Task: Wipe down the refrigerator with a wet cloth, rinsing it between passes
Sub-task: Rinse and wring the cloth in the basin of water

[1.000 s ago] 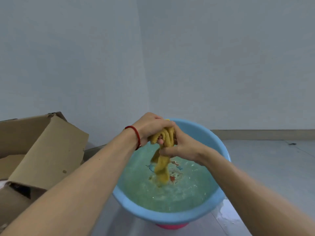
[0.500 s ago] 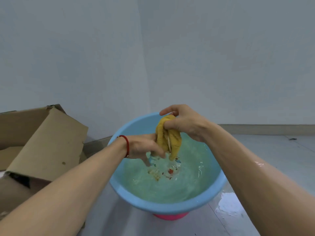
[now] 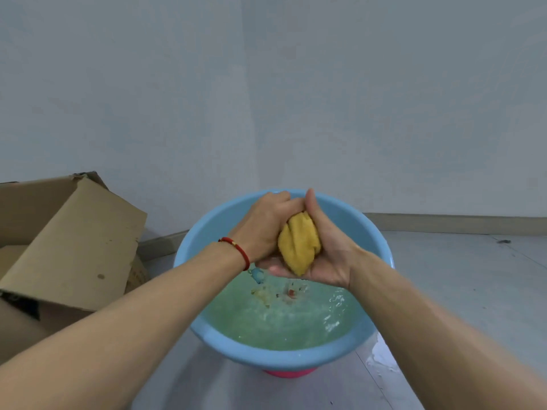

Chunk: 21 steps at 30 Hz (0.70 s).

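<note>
Nearest us, our left hand (image 3: 268,232) and right hand (image 3: 325,250) press together around the yellow cloth (image 3: 299,247), balled into a soft, creased lump and clamped between both palms just above the blue basin (image 3: 207,229). If we squeeze too hard or tilt outward, water could spatter past the smooth plastic rim onto the grey tiled floor (image 3: 458,276), where a wet patch (image 3: 381,359) already shines and might make footing slippery. The greenish water (image 3: 281,324) ripples below. Further left sits a dull cardboard box (image 3: 74,247) with a bent flap; the refrigerator is not in view.
</note>
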Available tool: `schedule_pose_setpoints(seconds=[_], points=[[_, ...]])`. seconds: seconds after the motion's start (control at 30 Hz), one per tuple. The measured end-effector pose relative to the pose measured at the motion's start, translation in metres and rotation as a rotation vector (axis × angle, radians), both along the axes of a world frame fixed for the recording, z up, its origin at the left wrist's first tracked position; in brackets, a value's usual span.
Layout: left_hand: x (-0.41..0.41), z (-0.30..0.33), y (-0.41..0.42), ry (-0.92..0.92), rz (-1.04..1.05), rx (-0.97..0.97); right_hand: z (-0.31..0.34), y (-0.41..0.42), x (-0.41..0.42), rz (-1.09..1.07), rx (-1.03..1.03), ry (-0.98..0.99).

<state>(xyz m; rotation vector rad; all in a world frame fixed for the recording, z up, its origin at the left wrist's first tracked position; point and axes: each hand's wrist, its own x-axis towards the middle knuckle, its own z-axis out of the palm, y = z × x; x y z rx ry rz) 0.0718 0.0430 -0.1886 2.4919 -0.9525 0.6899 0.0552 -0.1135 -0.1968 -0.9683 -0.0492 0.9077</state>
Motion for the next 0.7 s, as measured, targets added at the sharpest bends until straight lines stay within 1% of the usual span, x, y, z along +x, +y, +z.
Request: schedule_pose_setpoints(seconds=[0.03,0.1,0.2,0.23,0.3,0.33,0.37,0.43,0.47,0.5,0.53,0.57,0.6,0.63,0.67,0.7], points=[[0.004,-0.004,0.004,-0.076,0.017,0.037,0.002,0.000,0.000,0.045,-0.048,-0.054],[0.008,-0.012,0.015,-0.131,0.058,0.099,0.009,-0.003,0.002,0.091,-0.249,-0.246],[0.004,-0.022,0.026,-0.081,0.077,0.227,0.012,0.000,0.004,0.187,-0.645,-0.593],[0.003,-0.024,0.025,-0.029,0.090,0.260,0.011,0.004,0.003,0.227,-0.827,-0.739],[0.001,-0.025,0.017,0.173,0.205,0.325,0.005,0.013,0.002,0.286,-1.225,-1.025],[0.001,-0.024,0.011,0.280,0.287,0.370,0.002,0.017,0.004,0.300,-1.364,-1.147],[0.000,-0.022,0.006,0.386,0.364,0.407,-0.002,0.018,0.006,0.307,-1.445,-1.246],[0.000,-0.017,-0.002,0.639,0.439,0.430,-0.009,0.017,0.008,0.308,-1.492,-1.388],[0.001,-0.017,-0.002,0.805,0.422,0.383,-0.012,0.014,0.008,0.292,-1.496,-1.435],[0.001,-0.016,-0.001,1.003,0.374,0.272,-0.015,0.011,0.009,0.268,-1.513,-1.482],[0.000,-0.016,0.001,1.201,0.311,0.121,-0.016,0.008,0.009,0.252,-1.546,-1.534],[-0.002,-0.014,0.004,1.371,0.253,-0.036,-0.016,0.005,0.009,0.241,-1.573,-1.589],[-0.005,-0.013,0.006,1.496,0.209,-0.178,-0.014,0.003,0.009,0.233,-1.577,-1.619],[-0.007,-0.013,0.007,1.585,0.185,-0.290,-0.014,0.001,0.010,0.221,-1.534,-1.597],[-0.009,-0.014,0.007,1.627,0.176,-0.349,-0.011,-0.001,0.010,0.219,-1.460,-1.511],[-0.012,-0.014,0.006,1.625,0.171,-0.360,-0.009,-0.004,0.010,0.214,-1.364,-1.378]])
